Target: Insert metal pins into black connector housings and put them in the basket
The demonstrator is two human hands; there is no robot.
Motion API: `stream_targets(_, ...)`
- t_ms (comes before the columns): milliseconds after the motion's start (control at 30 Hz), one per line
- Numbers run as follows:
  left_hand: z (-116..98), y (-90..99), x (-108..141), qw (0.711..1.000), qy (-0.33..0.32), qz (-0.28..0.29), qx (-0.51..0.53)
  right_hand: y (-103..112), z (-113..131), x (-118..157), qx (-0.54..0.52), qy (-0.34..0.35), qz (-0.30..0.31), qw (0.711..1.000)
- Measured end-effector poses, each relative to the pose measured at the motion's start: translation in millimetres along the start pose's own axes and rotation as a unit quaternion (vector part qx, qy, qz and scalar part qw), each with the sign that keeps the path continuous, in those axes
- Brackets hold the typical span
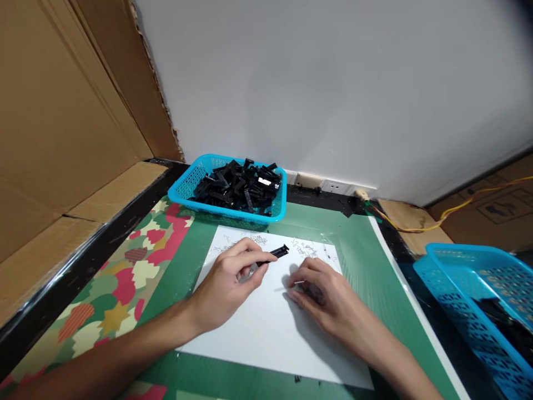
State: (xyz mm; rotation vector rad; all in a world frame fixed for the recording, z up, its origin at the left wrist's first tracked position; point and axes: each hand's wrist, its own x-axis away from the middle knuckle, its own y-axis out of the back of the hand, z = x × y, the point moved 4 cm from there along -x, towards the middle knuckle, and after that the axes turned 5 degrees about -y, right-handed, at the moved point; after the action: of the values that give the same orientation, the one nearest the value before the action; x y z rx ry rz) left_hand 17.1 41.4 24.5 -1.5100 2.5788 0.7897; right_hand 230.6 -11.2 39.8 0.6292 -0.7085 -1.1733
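Above a white sheet (250, 339), my left hand (235, 272) grips a narrow black plastic piece (280, 253) between thumb and fingers. Its forked end points to the right. My right hand (320, 289), a short way to the right, is closed in a pinch on a thin, light sliver (298, 283), too small to name. The two hands are apart. On the far part of the sheet lie two scatterings of tiny thin wire-like bits, one on the left and another pile of wire-like bits (305, 248) on the right.
A blue basket (227, 213) heaped with black plastic pieces (237, 186) stands against the wall. Another blue basket (453, 300) at right holds black pieces. Cardboard (62, 111) walls the left side. Sockets (336, 187) and a yellow cable (441, 219) run behind.
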Motion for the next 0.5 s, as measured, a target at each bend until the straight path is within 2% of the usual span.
stream_targets(300, -2, -1.2, -1, 0.999, -0.013, 0.022, -0.021, -14, 1, 3, 0.006, 0.013, 0.016, 1.000)
stream_targets(500, -1, -3.0, 1, 0.999, -0.015, 0.035, -0.020, -7, 5, 3, -0.038, 0.012, 0.003, 0.999)
